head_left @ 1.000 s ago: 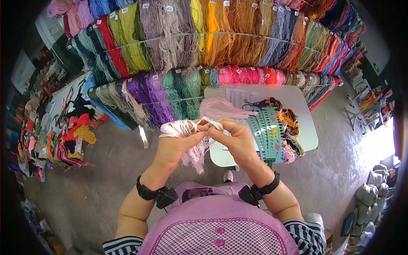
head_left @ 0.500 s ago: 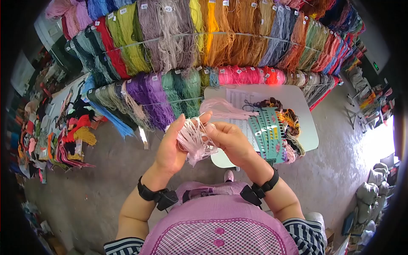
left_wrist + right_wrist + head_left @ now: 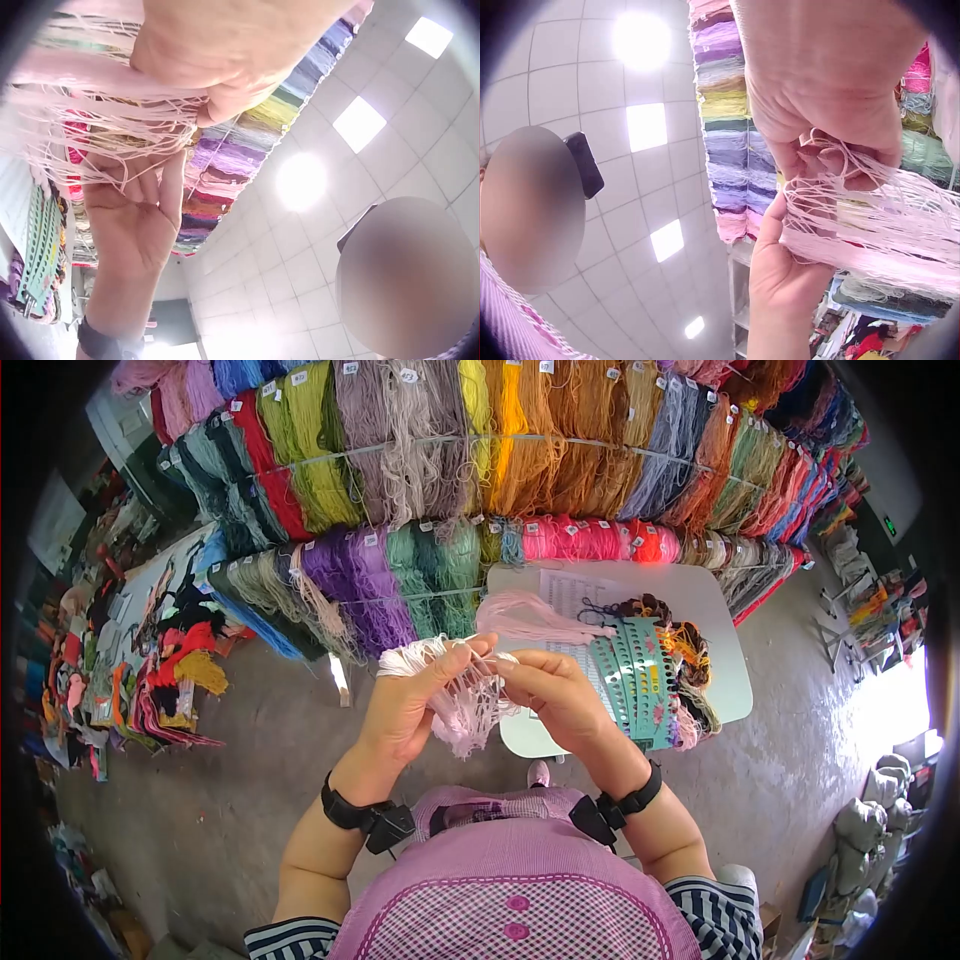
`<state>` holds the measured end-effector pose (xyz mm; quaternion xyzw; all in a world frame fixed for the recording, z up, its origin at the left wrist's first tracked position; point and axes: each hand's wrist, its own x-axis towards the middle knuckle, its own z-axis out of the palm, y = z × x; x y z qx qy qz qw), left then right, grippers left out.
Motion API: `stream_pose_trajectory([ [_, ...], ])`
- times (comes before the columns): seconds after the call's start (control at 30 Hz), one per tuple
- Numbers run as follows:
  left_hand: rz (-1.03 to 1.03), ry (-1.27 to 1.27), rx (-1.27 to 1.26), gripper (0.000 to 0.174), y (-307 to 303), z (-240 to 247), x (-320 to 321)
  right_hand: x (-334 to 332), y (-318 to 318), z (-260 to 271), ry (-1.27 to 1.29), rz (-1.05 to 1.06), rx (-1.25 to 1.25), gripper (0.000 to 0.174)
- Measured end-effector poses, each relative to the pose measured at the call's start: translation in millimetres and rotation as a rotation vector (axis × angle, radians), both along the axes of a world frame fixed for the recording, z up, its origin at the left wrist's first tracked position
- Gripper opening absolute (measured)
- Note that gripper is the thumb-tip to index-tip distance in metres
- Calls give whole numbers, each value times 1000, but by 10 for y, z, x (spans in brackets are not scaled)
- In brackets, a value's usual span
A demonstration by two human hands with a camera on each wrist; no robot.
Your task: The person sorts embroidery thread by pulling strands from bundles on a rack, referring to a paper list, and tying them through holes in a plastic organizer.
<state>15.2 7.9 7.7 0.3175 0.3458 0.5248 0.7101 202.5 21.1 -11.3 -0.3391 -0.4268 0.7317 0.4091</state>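
A skein of pale pink thread (image 3: 466,712) hangs between the two hands above the floor. The left hand (image 3: 405,705) holds its upper loops, thumb and index finger pinching strands near the top. Facing it, the right hand (image 3: 562,695) pinches a few strands at the skein's upper right. The fingertips of both hands nearly meet. In the left wrist view the strands (image 3: 112,127) spread out in loose loops between the hands. From the right wrist view, a thin loop lies around the fingers of the right hand (image 3: 825,82), and the left hand (image 3: 784,289) is below it.
A white table (image 3: 725,660) ahead carries a pink thread bundle (image 3: 535,618), printed sheets and a green perforated holder (image 3: 640,680) with colored threads. Racks of hanging yarn (image 3: 420,450) stand behind it. Another table at left bears yarn piles (image 3: 185,660). Grey sacks (image 3: 860,830) lie at right.
The left hand first opened up under the skein, then closed its thumb and index finger on the upper strands again. The right hand stays at the strands. The head view has shifted slightly.
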Motion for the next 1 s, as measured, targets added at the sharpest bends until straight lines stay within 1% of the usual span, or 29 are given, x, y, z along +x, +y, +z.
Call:
stream_pose_trajectory([
  [0.1,-1,-16,-39,28,-1,12,-17,14,-15,72,-73,-24,27,28],
  [0.13,4,-53,-76,29,20,-25,-36,30,3,13,-73,-24,27,28],
  [0.2,9,-92,-113,29,46,-73,-42,64,54,-136,125,-79,-67,31],
  [0.23,7,-108,-115,30,52,-88,-33,83,61,-145,124,-79,-66,31],
  [0.3,6,-124,-116,31,53,-88,-12,100,76,-121,259,-27,-154,34],
  [0.33,-21,-125,-107,32,45,-78,3,61,57,-111,260,-29,-154,34],
  [0.4,-53,-126,-99,32,26,-60,44,-62,0,-63,-69,-57,13,34],
  [0.43,-63,-83,-68,33,10,-54,63,-68,-42,33,-65,-16,19,30],
  [0.47,-72,-40,-37,33,-5,-53,75,-65,-45,26,-65,-16,18,30],
  [0.57,-68,-9,15,35,-13,-53,81,-61,-38,21,-59,1,56,28],
  [0.7,-60,-26,-15,31,-17,-23,34,-16,-56,-1,-45,-25,51,23],
  [0.77,-118,170,123,28,-13,-45,-16,15,-50,-19,-63,-29,59,22],
  [0.8,-117,169,124,28,-21,-40,-10,29,-45,-18,-85,-35,53,20],
  [0.87,-47,137,110,28,-38,-25,5,15,-43,-32,-107,-39,47,19],
  [0.93,-49,125,116,27,-24,-67,-24,-24,-50,-75,-31,-153,131,21],
  [0.97,-52,114,122,26,-15,-78,-36,-18,-34,-80,-32,-152,133,21],
  [1.0,-51,113,124,26,-9,-62,-42,-7,-13,-81,67,-179,78,23],
])
